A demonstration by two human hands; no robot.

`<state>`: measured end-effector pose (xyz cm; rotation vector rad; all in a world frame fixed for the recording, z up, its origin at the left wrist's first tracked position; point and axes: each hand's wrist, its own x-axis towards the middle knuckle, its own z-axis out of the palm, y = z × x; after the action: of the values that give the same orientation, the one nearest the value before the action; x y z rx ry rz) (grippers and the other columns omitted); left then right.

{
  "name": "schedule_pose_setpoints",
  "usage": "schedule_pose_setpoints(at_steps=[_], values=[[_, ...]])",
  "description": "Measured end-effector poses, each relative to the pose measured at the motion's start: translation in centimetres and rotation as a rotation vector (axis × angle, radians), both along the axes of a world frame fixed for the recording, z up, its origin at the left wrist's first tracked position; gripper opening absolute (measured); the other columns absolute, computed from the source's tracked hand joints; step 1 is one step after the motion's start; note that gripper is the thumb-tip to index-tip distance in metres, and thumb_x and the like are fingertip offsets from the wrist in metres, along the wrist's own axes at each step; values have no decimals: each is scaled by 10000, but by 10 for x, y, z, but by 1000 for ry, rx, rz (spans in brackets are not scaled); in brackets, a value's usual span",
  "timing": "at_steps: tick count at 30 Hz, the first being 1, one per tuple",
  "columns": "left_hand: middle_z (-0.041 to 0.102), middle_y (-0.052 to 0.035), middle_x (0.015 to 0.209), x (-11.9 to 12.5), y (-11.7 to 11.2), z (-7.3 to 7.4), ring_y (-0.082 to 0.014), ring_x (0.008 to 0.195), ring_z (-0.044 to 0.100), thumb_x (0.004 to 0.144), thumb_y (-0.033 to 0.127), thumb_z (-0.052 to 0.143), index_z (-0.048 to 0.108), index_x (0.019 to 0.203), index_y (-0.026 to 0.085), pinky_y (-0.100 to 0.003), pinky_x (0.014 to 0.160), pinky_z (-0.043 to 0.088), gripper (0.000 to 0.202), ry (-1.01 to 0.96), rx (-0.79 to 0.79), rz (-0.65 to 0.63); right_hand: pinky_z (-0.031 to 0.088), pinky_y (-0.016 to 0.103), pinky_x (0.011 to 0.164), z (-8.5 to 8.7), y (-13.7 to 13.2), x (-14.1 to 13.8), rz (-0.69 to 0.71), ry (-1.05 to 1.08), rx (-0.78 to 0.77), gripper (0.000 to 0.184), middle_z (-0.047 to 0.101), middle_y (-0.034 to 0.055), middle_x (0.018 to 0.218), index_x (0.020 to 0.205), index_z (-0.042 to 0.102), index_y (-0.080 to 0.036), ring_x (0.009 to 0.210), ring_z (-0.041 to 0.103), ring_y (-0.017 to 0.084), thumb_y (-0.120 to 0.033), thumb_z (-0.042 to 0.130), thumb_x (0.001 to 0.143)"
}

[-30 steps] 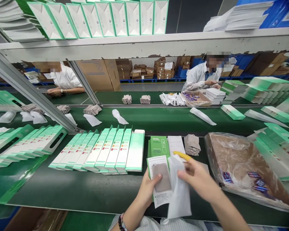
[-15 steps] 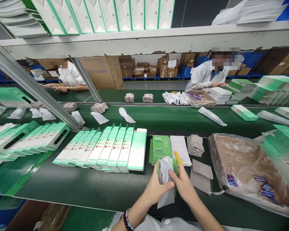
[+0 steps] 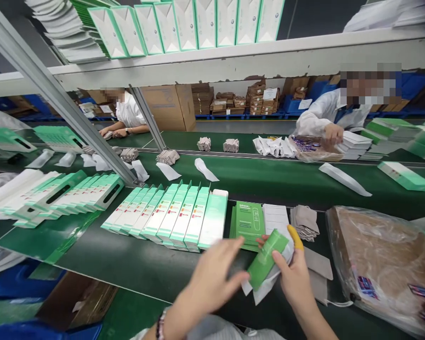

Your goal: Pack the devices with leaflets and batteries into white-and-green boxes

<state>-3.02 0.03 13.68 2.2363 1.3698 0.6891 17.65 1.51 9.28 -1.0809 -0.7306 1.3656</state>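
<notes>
My right hand [image 3: 294, 276], with a yellow cover on one finger, grips a folded green booklet [image 3: 268, 259] together with a white pouch [image 3: 268, 289] lying under it. The booklet's green side faces up, tilted over the bench. To the left, my left hand [image 3: 214, 271] is empty, its fingers stretched and somewhat blurred, close to the row of upright white-and-green boxes [image 3: 212, 219]. Just beyond the hands lie a stack of green booklets [image 3: 248, 224] and white printed sheets [image 3: 275, 217]. Beside my right hand is a flat grey drawstring pouch [image 3: 317, 271].
At right stands a plastic-lined carton [image 3: 371, 245] holding batteries. Folded grey pouches [image 3: 304, 222] lie behind. White pouches [image 3: 345, 179] rest along the green conveyor [image 3: 269, 174]. A metal post [image 3: 67, 99] slants at left, and a shelf [image 3: 198, 66] crosses above. Two co-workers sit opposite.
My left hand has let go of the bundle and moved left toward the boxes. My right hand has turned the bundle so its green side shows. The view has shifted slightly.
</notes>
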Motion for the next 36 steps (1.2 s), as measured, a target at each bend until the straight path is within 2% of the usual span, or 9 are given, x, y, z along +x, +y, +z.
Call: schedule_pose_setpoints(at_steps=[3,5,8,11,18,22,24,31,36], values=[[604,-137,1286,-80,29,23,-295,1224,529,966,396,442,475,1352,184,-465,1061,391,441,142,286,520,560,486,845,5,3,4,31,17,-46,859,709,90,1089,1489,232,-316,965,706,310,-403,720,787],[555,-192,1331,-132,54,28,-344,1246,510,955,484,412,392,1413,128,-495,1027,402,581,261,187,757,558,480,847,3,1,2,73,13,-54,844,712,90,1076,1478,250,-307,955,707,308,-415,718,785],[416,-271,1463,-184,83,23,-359,1259,521,922,558,402,209,1491,45,-453,968,449,790,313,-125,810,542,469,881,-3,-5,-3,110,29,-42,838,712,74,1073,1468,248,-314,972,701,296,-417,722,784],[612,-237,1289,-198,94,12,-345,1142,622,876,539,475,373,1427,43,-396,890,493,748,331,-238,725,541,455,887,-10,-8,-7,115,72,-62,832,713,54,1061,1465,242,-332,975,699,280,-412,722,791],[715,-173,954,-188,84,29,-352,959,678,894,338,418,435,1340,45,-414,816,493,534,386,-119,776,571,434,829,-8,-6,3,64,100,-121,856,728,36,1011,1467,258,-338,941,707,274,-413,745,767],[665,-154,1162,-172,39,66,-316,953,684,925,371,434,398,1383,157,-385,750,531,507,256,143,954,567,437,841,6,-7,10,22,109,-156,838,736,59,1016,1445,303,-310,941,711,283,-402,762,749],[635,-110,1242,-144,7,70,-267,993,680,922,383,495,380,1415,234,-337,756,558,528,31,284,879,565,462,831,12,-13,8,42,148,-149,807,737,87,1021,1433,326,-291,930,714,299,-412,751,757],[641,-124,1045,-11,-51,7,-260,952,636,866,355,608,370,1429,197,-376,829,548,631,-74,290,-62,516,442,948,11,-35,-5,132,-2,-29,824,680,120,1209,1446,378,-305,1111,643,313,-518,744,739],[440,-163,1399,17,-34,0,-345,1284,462,714,379,778,238,1447,261,-485,1012,463,918,-235,-75,2,430,441,1063,-4,-37,-3,160,-150,58,825,548,133,1396,1465,358,-280,1278,523,304,-525,719,765]])
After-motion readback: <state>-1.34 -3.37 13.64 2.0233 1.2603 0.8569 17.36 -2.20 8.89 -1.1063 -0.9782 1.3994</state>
